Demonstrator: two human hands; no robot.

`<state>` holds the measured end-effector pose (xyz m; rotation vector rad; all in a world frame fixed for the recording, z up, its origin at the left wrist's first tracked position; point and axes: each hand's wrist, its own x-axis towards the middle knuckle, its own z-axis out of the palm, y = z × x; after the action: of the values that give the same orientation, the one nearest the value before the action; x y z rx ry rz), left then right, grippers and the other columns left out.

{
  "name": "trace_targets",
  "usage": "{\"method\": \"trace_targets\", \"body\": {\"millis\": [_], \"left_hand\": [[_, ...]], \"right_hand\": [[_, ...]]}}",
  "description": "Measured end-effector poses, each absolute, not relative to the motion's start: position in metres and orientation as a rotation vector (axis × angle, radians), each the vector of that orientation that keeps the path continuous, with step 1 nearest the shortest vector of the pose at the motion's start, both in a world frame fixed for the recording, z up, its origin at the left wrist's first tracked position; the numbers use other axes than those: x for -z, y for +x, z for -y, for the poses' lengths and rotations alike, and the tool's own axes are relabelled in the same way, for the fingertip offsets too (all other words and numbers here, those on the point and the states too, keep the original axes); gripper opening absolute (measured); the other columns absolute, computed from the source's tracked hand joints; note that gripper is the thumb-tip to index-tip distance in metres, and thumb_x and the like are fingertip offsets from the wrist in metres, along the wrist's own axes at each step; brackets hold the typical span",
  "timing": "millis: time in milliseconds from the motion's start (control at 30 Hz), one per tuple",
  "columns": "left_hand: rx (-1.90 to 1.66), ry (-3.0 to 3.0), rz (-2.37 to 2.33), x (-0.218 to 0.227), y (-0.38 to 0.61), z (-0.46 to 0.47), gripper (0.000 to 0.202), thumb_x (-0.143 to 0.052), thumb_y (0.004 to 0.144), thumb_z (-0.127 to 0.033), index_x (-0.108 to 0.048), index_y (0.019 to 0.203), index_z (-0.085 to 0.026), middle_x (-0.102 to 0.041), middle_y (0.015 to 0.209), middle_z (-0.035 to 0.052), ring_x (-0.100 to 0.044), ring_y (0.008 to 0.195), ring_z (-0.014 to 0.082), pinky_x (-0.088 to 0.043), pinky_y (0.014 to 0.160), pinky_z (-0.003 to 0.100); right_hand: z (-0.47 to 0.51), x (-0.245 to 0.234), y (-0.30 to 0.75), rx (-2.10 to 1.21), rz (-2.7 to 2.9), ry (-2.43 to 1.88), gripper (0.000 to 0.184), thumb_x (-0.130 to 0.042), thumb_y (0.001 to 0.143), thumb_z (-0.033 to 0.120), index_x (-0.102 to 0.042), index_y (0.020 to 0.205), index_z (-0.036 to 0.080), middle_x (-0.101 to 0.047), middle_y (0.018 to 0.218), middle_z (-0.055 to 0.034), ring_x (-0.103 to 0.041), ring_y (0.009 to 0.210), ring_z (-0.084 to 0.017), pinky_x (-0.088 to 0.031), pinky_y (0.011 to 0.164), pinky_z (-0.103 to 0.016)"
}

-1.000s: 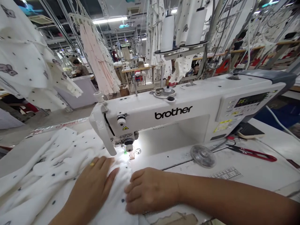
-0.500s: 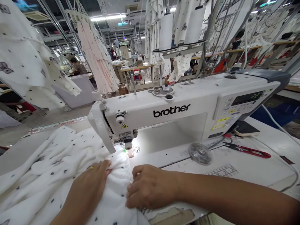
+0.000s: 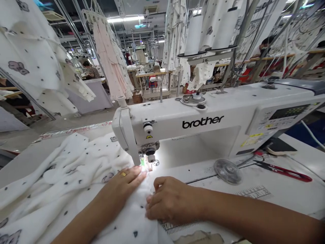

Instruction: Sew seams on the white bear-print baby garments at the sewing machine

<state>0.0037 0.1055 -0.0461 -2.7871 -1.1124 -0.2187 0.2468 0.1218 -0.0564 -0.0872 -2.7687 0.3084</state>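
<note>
White fabric (image 3: 83, 166) with dark dots and small printed animals spreads over the left of the sewing table, its right edge running under the needle area of a white sewing machine (image 3: 167, 118). My left hand (image 3: 124, 184), a ring on one finger, lies on the fabric with fingers stretched toward the lit presser foot, just short of it. Nearer to me, my right hand (image 3: 170, 200) is closed on the fabric's edge, fingers curled and pinching. Its fingertips are partly hidden.
Right of the hands lie a clear round plastic disc (image 3: 228, 171) and red-handled thread snips (image 3: 284, 170). Thread cones (image 3: 194, 35) stand above the machine. Printed garments (image 3: 33, 61) hang at the left. A person (image 3: 265, 45) sits far behind.
My left hand has slid forward and flattened close to the presser foot. My right hand keeps its pinch on the fabric edge. The camera view has shifted, moving the machine rightward in the picture.
</note>
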Motion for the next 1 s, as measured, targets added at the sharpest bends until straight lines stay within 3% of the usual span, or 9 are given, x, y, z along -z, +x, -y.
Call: {"method": "trace_targets", "body": {"millis": [100, 267, 500, 733, 867, 1000], "left_hand": [[0.252, -2.83, 1.174, 0.05, 0.0, -0.116, 0.054, -0.038, 0.089, -0.006, -0.047, 0.139, -0.025, -0.06, 0.135, 0.0064, -0.056, 0.124, 0.0212, -0.047, 0.105, 0.039], [0.245, -2.862, 1.264, 0.056, -0.01, -0.136, 0.04, -0.038, 0.09, -0.008, -0.058, 0.122, -0.023, -0.065, 0.123, 0.0075, -0.061, 0.116, 0.022, -0.05, 0.101, 0.041], [0.25, -2.857, 1.277, 0.031, 0.001, -0.137, 0.037, -0.038, 0.091, -0.01, -0.066, 0.11, -0.023, -0.069, 0.116, 0.0074, -0.065, 0.107, 0.023, -0.054, 0.092, 0.039], [0.57, -2.688, 1.168, 0.053, 0.009, -0.095, 0.036, -0.047, 0.092, -0.02, -0.058, 0.126, -0.026, -0.065, 0.128, 0.0029, -0.064, 0.114, 0.019, -0.056, 0.092, 0.027], [0.538, -2.716, 1.282, 0.065, 0.005, -0.104, 0.04, -0.044, 0.091, -0.014, -0.058, 0.126, -0.026, -0.064, 0.131, 0.0024, -0.062, 0.118, 0.0199, -0.056, 0.093, 0.031], [0.418, -2.783, 1.433, 0.06, 0.004, -0.124, 0.041, -0.038, 0.088, -0.008, -0.062, 0.118, -0.021, -0.068, 0.119, 0.0085, -0.063, 0.115, 0.0235, -0.056, 0.093, 0.038]], "right_hand": [[-0.126, 0.062, 0.243, -0.314, 2.716, -0.172, 0.018, -0.052, 0.091, 0.007, -0.06, 0.081, 0.019, -0.073, 0.084, 0.003, -0.064, 0.077, -0.008, -0.036, 0.081, -0.027], [-0.132, 0.068, 0.238, -0.254, 2.653, -0.276, 0.022, -0.051, 0.093, 0.009, -0.059, 0.076, 0.019, -0.073, 0.083, 0.0048, -0.063, 0.072, -0.006, -0.036, 0.082, -0.026], [-0.136, 0.068, 0.236, -0.241, 2.636, -0.34, 0.026, -0.045, 0.095, 0.008, -0.058, 0.074, 0.018, -0.073, 0.086, 0.0051, -0.063, 0.077, -0.006, -0.034, 0.082, -0.027], [-0.135, 0.071, 0.238, -0.223, 2.682, -0.309, 0.019, -0.049, 0.09, 0.006, -0.058, 0.079, 0.019, -0.071, 0.088, 0.004, -0.061, 0.08, -0.008, -0.034, 0.086, -0.028], [-0.138, 0.067, 0.234, -0.168, 2.737, -0.361, 0.019, -0.051, 0.091, 0.007, -0.058, 0.077, 0.019, -0.07, 0.086, 0.0036, -0.06, 0.077, -0.009, -0.035, 0.088, -0.027], [-0.145, 0.061, 0.227, -0.076, 2.802, -0.51, 0.019, -0.056, 0.087, 0.005, -0.054, 0.072, 0.017, -0.068, 0.08, 0.0035, -0.057, 0.071, -0.01, -0.035, 0.082, -0.027]]}}
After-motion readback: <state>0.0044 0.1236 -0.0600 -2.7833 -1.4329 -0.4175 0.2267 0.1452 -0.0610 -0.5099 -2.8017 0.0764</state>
